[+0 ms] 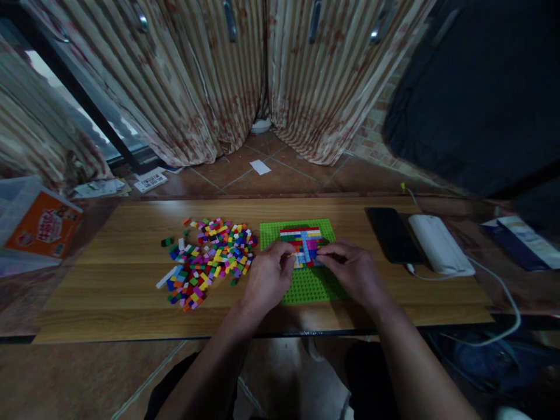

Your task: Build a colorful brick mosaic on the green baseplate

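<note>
A green studded baseplate [306, 289] lies on the wooden table. On its upper half sits a flat build of coloured toy bricks [306, 236], with red and white rows at the far edge and a light blue strip down the middle. My left hand [270, 274] bends over the build's left side, thumb and forefinger pinched together; a tiny yellowish bit shows at the tips. From the right, my right hand [356, 271] reaches in, its fingertips pinched at the build's right edge. What either pinch holds is too small to make out.
A loose heap of small coloured bricks [210, 256] spreads left of the baseplate. To the right lie a black phone [394, 235] and a white power bank [440, 244] with a cable. A clear plastic box [26, 227] stands at far left. Striped curtains [196, 76] hang behind.
</note>
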### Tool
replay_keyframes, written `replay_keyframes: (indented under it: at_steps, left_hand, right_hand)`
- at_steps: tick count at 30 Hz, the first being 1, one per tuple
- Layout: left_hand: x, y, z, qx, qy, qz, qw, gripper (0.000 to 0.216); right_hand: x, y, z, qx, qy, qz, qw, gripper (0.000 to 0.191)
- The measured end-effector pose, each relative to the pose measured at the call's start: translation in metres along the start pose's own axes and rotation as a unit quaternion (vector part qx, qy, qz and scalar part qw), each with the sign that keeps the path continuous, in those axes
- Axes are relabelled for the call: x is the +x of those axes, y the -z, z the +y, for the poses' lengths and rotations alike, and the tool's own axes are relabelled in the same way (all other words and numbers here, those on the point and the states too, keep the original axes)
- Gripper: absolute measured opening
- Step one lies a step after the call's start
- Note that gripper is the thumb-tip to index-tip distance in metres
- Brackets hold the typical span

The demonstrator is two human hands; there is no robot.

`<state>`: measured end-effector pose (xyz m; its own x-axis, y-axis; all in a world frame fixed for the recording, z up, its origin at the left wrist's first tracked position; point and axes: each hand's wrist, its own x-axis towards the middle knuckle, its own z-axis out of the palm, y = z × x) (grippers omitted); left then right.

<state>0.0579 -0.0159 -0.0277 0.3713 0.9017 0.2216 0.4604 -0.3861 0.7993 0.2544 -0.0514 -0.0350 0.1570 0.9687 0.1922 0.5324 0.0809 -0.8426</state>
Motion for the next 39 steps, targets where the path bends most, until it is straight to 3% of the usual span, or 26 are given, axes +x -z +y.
replay_keyframes:
  at_steps: [11,20,22,25,28,30,32,35,39]
  left_hand:
    - [-0.001,0.001,0.000,0.011,0.001,-0.003,1.000,0.010]
    - [-0.004,0.001,0.002,0.012,0.001,0.000,1.000,0.011]
    - [-0.006,0.007,-0.001,0.009,-0.001,0.037,0.999,0.012]
    - [-0.013,0.033,-0.014,0.045,0.015,0.175,0.983,0.015]
    - [-0.029,0.071,-0.035,0.145,0.062,0.346,0.925,0.022]
    - [-0.045,0.091,-0.050,0.211,0.118,0.408,0.880,0.030]
    - [-0.062,0.100,-0.062,0.244,0.174,0.425,0.854,0.041]
    - [-0.078,0.094,-0.074,0.263,0.218,0.395,0.853,0.053]
    - [-0.077,0.077,-0.074,0.291,0.238,0.357,0.855,0.063]
  right_hand:
    - [0.008,-0.013,-0.009,0.141,-0.181,0.049,0.972,0.020]
    - [0.009,-0.014,-0.008,0.145,-0.182,0.052,0.971,0.027]
    - [0.008,-0.012,-0.007,0.129,-0.172,0.039,0.976,0.027]
    - [0.006,-0.007,-0.002,0.062,-0.166,0.024,0.984,0.028]
    - [0.006,-0.003,0.003,0.005,-0.114,0.042,0.993,0.031]
    - [0.007,-0.002,0.004,-0.036,-0.085,0.046,0.995,0.032]
    - [0.007,-0.002,0.003,-0.078,-0.077,0.039,0.993,0.034]
    - [0.008,-0.004,-0.001,-0.103,-0.078,0.039,0.991,0.038]
    - [0.008,-0.006,-0.011,-0.112,-0.098,0.030,0.988,0.045]
